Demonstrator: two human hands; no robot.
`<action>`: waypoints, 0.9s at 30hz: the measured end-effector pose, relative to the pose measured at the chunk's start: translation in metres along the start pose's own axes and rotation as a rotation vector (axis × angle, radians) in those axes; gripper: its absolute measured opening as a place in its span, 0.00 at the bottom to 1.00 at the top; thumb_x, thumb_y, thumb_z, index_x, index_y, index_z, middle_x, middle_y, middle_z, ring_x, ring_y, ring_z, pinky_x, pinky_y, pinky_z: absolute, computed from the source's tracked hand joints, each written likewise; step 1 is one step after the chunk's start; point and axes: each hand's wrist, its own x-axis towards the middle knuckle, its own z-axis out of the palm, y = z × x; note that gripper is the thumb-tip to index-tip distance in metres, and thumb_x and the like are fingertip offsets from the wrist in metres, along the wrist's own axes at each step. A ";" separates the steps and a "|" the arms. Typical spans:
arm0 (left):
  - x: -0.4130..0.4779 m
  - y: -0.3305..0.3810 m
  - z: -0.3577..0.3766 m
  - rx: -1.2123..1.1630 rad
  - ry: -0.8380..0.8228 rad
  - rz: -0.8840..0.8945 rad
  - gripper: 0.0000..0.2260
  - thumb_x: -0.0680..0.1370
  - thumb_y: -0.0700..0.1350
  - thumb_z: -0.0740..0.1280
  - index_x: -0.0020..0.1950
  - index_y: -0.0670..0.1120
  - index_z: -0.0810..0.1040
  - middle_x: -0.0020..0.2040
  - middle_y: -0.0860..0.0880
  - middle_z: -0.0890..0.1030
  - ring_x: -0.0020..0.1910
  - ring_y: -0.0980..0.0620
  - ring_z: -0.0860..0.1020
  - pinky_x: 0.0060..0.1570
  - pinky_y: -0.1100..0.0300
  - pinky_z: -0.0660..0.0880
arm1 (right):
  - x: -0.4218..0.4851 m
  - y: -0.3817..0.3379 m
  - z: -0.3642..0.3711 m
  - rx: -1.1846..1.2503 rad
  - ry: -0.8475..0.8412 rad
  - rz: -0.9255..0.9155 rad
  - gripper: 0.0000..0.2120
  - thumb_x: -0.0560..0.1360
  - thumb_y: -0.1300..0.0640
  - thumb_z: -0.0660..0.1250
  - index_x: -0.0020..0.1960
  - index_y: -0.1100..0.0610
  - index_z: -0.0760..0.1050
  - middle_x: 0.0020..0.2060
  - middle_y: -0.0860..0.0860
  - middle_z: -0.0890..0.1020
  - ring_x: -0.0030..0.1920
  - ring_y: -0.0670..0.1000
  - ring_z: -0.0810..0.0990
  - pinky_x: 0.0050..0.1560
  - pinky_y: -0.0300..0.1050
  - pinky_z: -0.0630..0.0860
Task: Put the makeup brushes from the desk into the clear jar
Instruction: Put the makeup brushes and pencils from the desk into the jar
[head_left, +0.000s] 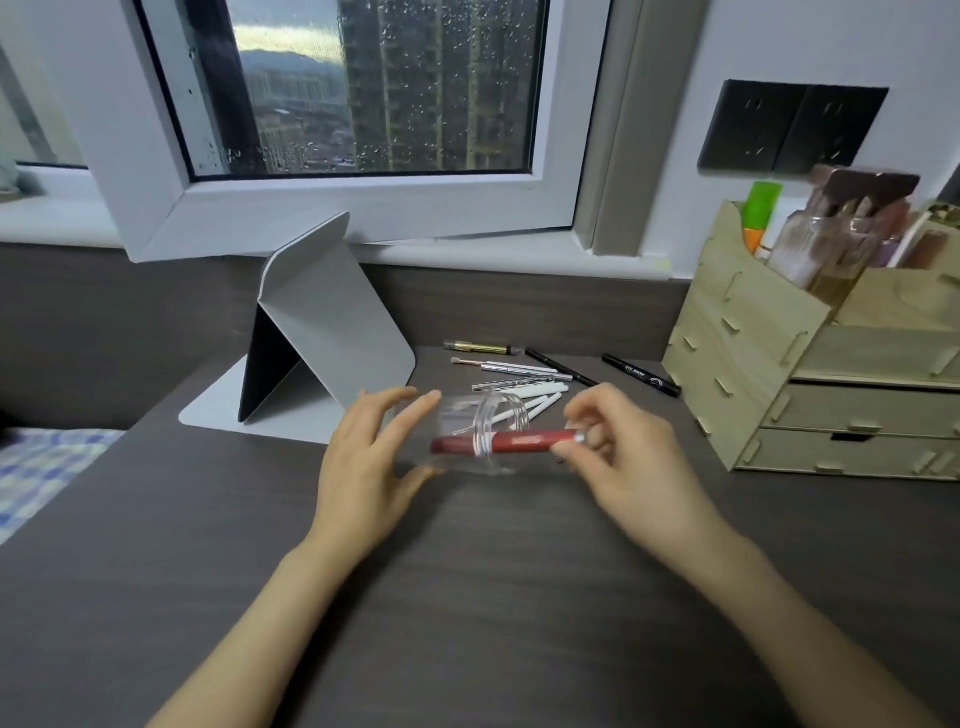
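Observation:
The clear jar (462, 413) lies tilted on its side just above the dark desk, its mouth toward the right. My left hand (371, 457) holds it around the closed end. My right hand (618, 447) pinches the silver end of a red-handled makeup brush (511, 441), whose other end reaches through the jar's mouth. Behind the jar lie several white-handled brushes (540, 397), a silver-handled brush (511, 368), a gold-handled brush (480, 347) and two black pencils (641, 375).
A grey folding stand (332, 322) is propped at the back left. A wooden drawer organizer (810, 358) holding bottles and brushes stands at the right. The window frame (363, 208) overhangs the desk's back edge. A checked cloth (47, 467) lies at the left.

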 end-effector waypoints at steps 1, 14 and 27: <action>-0.001 0.001 0.001 0.007 -0.008 0.016 0.28 0.67 0.48 0.72 0.65 0.48 0.69 0.57 0.43 0.76 0.56 0.47 0.71 0.64 0.54 0.64 | -0.001 -0.003 0.011 -0.023 0.011 -0.014 0.07 0.71 0.62 0.71 0.44 0.55 0.74 0.33 0.43 0.73 0.33 0.48 0.73 0.36 0.32 0.69; 0.002 0.002 0.003 -0.050 -0.041 -0.019 0.29 0.65 0.49 0.73 0.65 0.48 0.71 0.57 0.45 0.76 0.56 0.50 0.71 0.56 0.66 0.63 | 0.036 0.037 0.022 0.202 0.391 0.124 0.07 0.73 0.60 0.67 0.38 0.62 0.81 0.37 0.59 0.81 0.39 0.53 0.78 0.40 0.37 0.70; 0.005 -0.016 0.002 0.000 0.037 -0.141 0.29 0.65 0.48 0.74 0.65 0.46 0.71 0.56 0.43 0.76 0.54 0.48 0.70 0.53 0.66 0.62 | 0.125 0.153 0.047 -0.685 0.067 0.390 0.13 0.77 0.58 0.62 0.55 0.64 0.77 0.55 0.63 0.78 0.57 0.63 0.75 0.54 0.52 0.72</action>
